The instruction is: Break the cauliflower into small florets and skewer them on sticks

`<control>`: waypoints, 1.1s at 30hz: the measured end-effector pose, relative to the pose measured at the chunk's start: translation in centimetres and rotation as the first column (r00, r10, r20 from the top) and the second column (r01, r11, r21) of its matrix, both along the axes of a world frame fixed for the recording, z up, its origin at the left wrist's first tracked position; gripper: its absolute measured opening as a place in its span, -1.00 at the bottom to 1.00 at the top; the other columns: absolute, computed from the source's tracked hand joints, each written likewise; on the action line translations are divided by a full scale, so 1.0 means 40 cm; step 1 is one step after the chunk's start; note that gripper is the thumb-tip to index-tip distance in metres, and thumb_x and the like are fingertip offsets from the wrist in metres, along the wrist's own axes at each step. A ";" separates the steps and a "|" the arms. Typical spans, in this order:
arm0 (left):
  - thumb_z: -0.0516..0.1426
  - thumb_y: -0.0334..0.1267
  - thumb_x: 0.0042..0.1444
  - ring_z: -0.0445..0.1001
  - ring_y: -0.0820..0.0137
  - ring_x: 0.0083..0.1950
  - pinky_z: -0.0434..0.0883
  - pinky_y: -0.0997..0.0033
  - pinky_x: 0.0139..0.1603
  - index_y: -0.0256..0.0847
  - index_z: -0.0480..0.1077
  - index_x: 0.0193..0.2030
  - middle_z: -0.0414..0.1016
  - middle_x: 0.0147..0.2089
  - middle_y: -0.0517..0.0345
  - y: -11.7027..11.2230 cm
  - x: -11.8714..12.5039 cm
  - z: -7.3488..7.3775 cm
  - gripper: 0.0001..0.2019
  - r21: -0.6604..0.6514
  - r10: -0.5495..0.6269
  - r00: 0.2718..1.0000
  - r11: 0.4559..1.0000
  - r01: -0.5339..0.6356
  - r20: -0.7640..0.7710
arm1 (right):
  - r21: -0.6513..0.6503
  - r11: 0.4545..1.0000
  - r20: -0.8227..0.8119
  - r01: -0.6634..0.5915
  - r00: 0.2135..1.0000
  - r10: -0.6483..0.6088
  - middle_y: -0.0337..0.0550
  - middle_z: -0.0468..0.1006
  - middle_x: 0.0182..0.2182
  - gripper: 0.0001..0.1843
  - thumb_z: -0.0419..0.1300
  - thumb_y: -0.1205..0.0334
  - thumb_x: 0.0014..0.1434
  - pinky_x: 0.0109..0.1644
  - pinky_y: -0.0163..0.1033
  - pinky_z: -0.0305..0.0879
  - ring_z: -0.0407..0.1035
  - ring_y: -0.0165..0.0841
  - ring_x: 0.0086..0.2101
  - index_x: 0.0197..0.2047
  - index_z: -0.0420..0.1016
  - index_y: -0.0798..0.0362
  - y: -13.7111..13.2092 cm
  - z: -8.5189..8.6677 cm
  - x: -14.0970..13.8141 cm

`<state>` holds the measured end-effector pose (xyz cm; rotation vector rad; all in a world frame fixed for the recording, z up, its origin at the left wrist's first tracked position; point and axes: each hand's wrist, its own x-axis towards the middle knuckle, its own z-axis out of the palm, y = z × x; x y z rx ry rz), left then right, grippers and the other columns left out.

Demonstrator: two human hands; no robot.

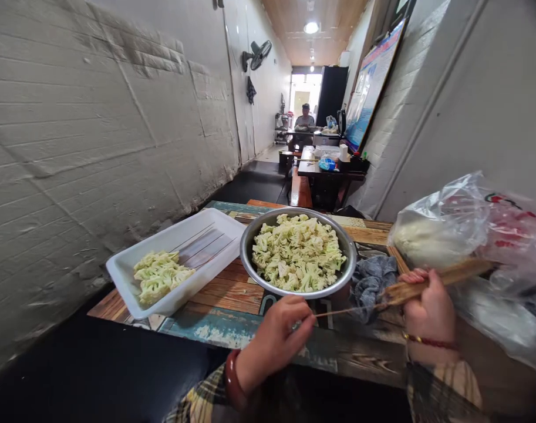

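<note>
My left hand (276,332) is closed in a pinch on the end of one thin bamboo skewer (336,312), just in front of the bowl. The skewer runs right, towards a bundle of bamboo skewers (457,274) that my right hand (430,311) grips; whether it still touches the bundle is unclear. Behind my left hand, a round metal bowl (246,261) is heaped with cauliflower florets (298,252). In a white plastic tray (162,238) to the left lie skewered cauliflower pieces (159,276), their sticks pointing to the far right.
A grey cloth (373,279) lies right of the bowl. Clear plastic bags (444,220) crowd the right side, one holding something pale. All this rests on a patterned wooden table (232,291). Farther back, a person (304,117) sits beyond another table (309,167) with items on it.
</note>
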<state>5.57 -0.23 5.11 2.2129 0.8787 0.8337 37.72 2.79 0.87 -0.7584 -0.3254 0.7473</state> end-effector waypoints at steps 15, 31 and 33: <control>-0.02 -0.13 0.20 0.24 0.45 -0.41 0.23 0.48 -0.36 -0.25 0.32 -0.52 0.31 -0.49 0.18 0.056 -0.153 0.039 -0.66 -0.262 0.318 0.914 0.932 -0.252 0.253 | -0.501 0.843 0.701 0.196 0.664 0.262 -0.27 0.39 -0.51 -0.70 0.26 0.20 -0.11 -0.41 -0.16 0.33 0.37 -0.28 -0.48 -0.26 0.34 0.01 0.060 -0.134 0.035; -0.04 -0.25 0.24 0.34 0.37 -0.25 0.28 0.40 -0.21 -0.23 0.37 -0.44 0.41 -0.34 0.08 0.092 -0.083 0.042 -0.72 0.160 0.170 0.982 0.975 -0.156 -0.082 | -0.129 0.865 0.992 0.484 0.063 0.113 -0.09 0.55 -0.12 -0.67 -0.03 0.02 0.23 0.01 0.02 0.28 0.41 -0.14 -0.10 -0.09 0.47 -0.09 -0.120 0.029 -0.104; -0.04 -0.30 0.24 0.34 0.37 -0.23 0.27 0.38 -0.17 -0.21 0.39 -0.42 0.42 -0.31 0.08 0.093 -0.063 0.049 -0.74 0.232 0.121 0.982 0.969 -0.084 -0.146 | 0.018 0.933 1.000 0.360 -0.015 -0.014 -0.13 0.55 -0.14 -0.72 0.02 0.06 0.23 0.04 0.00 0.26 0.41 -0.18 -0.10 -0.07 0.46 -0.13 -0.131 0.083 -0.187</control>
